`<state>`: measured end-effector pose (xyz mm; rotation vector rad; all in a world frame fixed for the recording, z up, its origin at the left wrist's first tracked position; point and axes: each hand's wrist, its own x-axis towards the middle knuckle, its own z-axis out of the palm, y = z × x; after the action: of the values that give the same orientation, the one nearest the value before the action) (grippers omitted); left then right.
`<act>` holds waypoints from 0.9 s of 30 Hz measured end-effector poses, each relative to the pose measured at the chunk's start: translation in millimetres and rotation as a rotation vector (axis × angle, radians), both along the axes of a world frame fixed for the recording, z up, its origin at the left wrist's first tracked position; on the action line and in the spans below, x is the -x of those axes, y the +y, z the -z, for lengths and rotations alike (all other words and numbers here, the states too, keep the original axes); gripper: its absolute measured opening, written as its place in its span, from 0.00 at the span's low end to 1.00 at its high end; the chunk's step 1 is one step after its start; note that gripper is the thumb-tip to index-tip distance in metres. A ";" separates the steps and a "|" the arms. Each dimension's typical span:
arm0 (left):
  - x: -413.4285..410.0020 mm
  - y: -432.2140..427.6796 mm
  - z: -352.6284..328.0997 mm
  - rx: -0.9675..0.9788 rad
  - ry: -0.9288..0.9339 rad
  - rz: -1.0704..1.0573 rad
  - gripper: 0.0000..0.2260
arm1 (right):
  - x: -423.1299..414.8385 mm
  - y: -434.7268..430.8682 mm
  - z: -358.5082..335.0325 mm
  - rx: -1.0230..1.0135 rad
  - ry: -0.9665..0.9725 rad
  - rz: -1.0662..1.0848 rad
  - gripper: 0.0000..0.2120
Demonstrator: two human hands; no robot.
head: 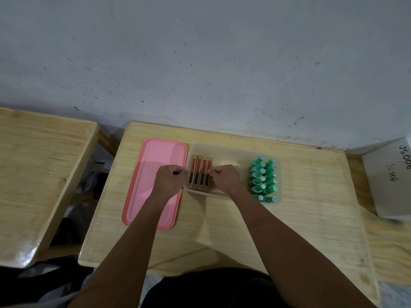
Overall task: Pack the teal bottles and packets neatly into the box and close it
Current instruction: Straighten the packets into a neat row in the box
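A translucent box [231, 150] stands on the wooden table. At its right end several teal bottles [263, 178] stand packed in two rows. At its left end several packets [200, 172], tan with red and dark faces, stand on edge side by side. My left hand [171, 180] is curled against the left side of the packets. My right hand [225, 177] is curled against their right side. Both hands press the packet row from either side. The pink lid [153, 185] lies flat on the table, left of the box.
The wooden table [222, 230] ends at a grey wall behind the box. A second wooden table [37, 174] stands to the left across a gap. A white carton [391, 181] with handwriting sits at the right edge.
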<state>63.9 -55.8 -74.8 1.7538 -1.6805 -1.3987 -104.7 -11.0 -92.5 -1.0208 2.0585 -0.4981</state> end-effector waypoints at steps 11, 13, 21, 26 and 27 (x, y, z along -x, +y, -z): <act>-1.7 -1.2 3.1 0.013 -0.011 0.017 0.13 | 19.9 8.3 -9.5 -0.257 0.653 -0.198 0.13; -2.2 -1.1 3.0 0.006 -0.004 0.015 0.13 | 18.5 10.0 -3.5 -0.243 0.654 -0.219 0.13; -2.3 0.1 0.6 0.025 -0.015 0.042 0.12 | 25.7 3.4 11.9 0.008 0.112 0.144 0.19; -2.5 -0.4 1.3 0.023 0.003 0.025 0.12 | 25.6 -0.5 11.8 0.082 -0.128 0.177 0.13; -2.6 -0.4 1.9 0.016 0.008 0.021 0.12 | 27.5 1.1 11.8 0.115 -0.128 0.220 0.13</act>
<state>66.5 -56.2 -76.7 1.7244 -1.7055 -1.3953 -132.2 -10.0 -104.3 -0.8078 2.0565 -0.7826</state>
